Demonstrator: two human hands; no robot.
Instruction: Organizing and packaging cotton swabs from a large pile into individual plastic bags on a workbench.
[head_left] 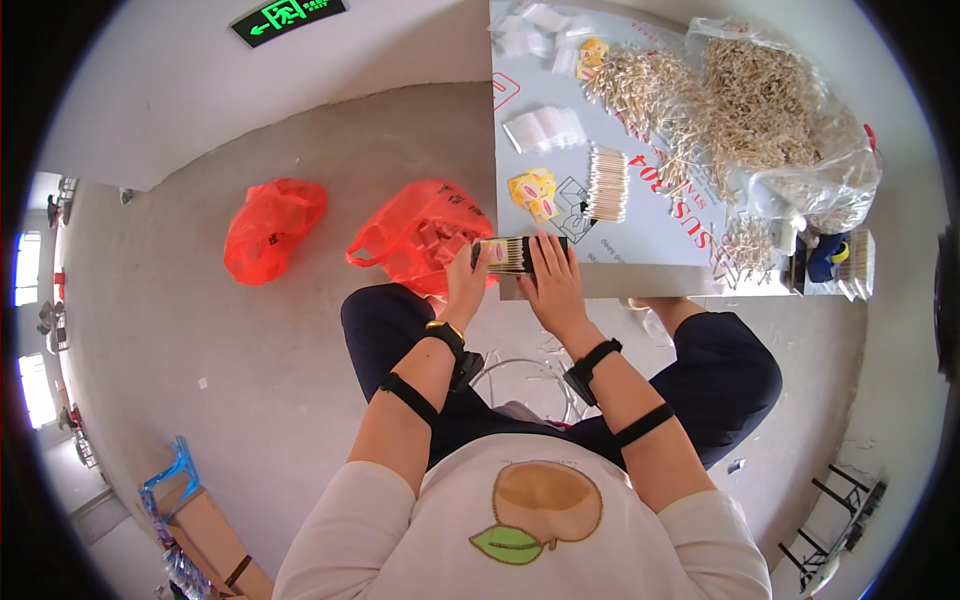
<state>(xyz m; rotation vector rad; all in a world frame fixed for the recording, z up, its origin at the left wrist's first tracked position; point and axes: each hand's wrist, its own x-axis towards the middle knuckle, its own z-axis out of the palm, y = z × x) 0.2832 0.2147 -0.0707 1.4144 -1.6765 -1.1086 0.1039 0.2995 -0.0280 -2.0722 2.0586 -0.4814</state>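
Observation:
Over the table's near left corner, both hands hold a dark, narrow tray of cotton swabs (pixel 514 255) with a small yellow label at its left end. My left hand (pixel 466 287) is closed round that left end. My right hand (pixel 556 288) lays its fingers across the right end, with the thumb at the near edge. Just beyond, a neat row of cotton swabs (pixel 608 184) lies on the grey table (pixel 640 240). To the left of the row are yellow label cards (pixel 534 193). Clear plastic sleeves (pixel 545 130) lie farther back.
A large clear bag of loose swabs (pixel 765 100) spills onto the table's right side. Beside my left knee, an open red plastic bag (pixel 425 235) holds small packs on the floor. Another red bag (pixel 275 230) stands farther left. A cardboard box (pixel 210 535) is at lower left.

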